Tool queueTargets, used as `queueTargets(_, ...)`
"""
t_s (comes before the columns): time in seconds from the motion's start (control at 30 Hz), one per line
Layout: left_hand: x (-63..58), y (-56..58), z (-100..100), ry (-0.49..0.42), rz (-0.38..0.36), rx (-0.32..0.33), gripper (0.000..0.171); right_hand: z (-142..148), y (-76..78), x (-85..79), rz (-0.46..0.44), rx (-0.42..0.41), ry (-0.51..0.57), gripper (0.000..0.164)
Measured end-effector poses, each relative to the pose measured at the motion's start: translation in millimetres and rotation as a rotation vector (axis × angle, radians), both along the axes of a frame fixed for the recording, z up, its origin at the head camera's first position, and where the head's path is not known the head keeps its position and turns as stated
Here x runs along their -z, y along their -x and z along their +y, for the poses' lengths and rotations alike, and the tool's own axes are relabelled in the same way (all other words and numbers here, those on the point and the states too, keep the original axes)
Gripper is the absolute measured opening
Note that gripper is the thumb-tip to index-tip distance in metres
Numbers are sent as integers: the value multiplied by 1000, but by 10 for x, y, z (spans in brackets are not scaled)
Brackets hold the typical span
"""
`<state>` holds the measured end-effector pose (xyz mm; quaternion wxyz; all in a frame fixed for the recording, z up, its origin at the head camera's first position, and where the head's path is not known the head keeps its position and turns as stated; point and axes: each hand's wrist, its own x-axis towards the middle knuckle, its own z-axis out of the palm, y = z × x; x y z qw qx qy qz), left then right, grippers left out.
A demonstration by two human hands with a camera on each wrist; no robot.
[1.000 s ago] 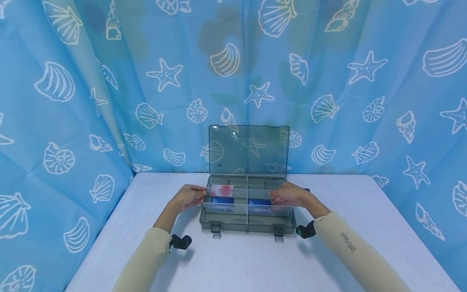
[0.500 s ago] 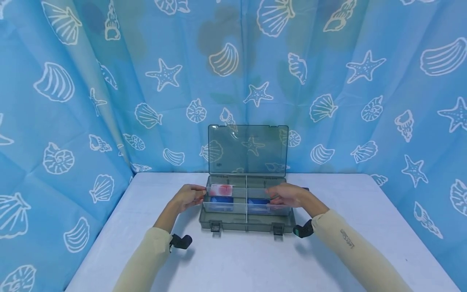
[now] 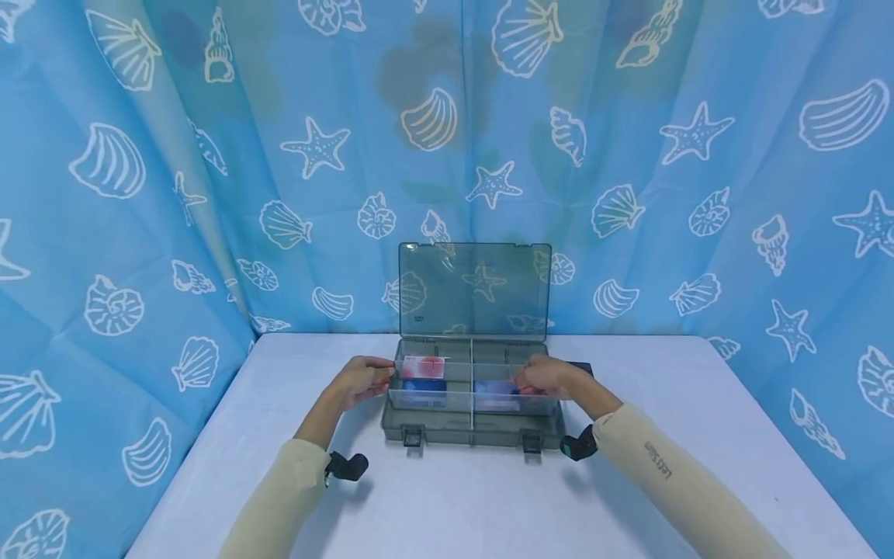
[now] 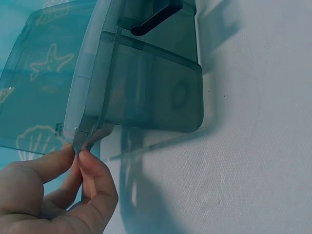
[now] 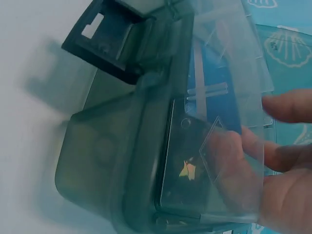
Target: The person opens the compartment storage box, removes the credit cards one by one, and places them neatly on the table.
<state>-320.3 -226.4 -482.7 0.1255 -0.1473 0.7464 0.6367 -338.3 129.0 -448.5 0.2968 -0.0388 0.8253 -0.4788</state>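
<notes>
A smoky translucent plastic case (image 3: 421, 435) stands on the table with its lid (image 3: 475, 291) raised at the back. Across its top lies a clear divided tray (image 3: 457, 399). My left hand (image 3: 365, 380) pinches the tray's left end; the left wrist view shows thumb and fingertips together on that corner. In the tray's left half lie a white-and-red box (image 3: 423, 366) and a blue box (image 3: 424, 386). Another blue box (image 3: 493, 388) sits in the right half, where my right hand (image 3: 548, 376) holds its right end. Through the clear wall, curled fingertips (image 5: 226, 144) show against that box.
Two latches (image 3: 413, 437) hang at the case's front edge. A dark block (image 3: 583, 366) shows behind my right wrist. White cloth (image 3: 454, 512) covers the table, and a blue seashell curtain (image 3: 335, 233) stands behind and at both sides.
My right hand shifted slightly left, then a little back to the right at the blue box, which now looks paler. My left hand keeps its place on the tray's end.
</notes>
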Motion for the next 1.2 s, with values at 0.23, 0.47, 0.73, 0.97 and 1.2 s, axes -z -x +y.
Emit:
queueTargets(0.23,17,-3,1,2,0,-5,29,-18,-28,75,176,-36,-150,18)
queueTargets(0.47,40,9,17,10,5,4,28,-14,-50,131,270,-2,-163,10)
queueTargets(0.73,9,-11,23,7,5,1,28,49,-22,134,311,120,-70,14)
queueTargets(0.97,-15,-14,15,-2,16,10,31,186,35,40,304,259,83,29)
queueTargets(1.2,5,2,7,0,4,1,31,611,171,-103,360,366,88,45)
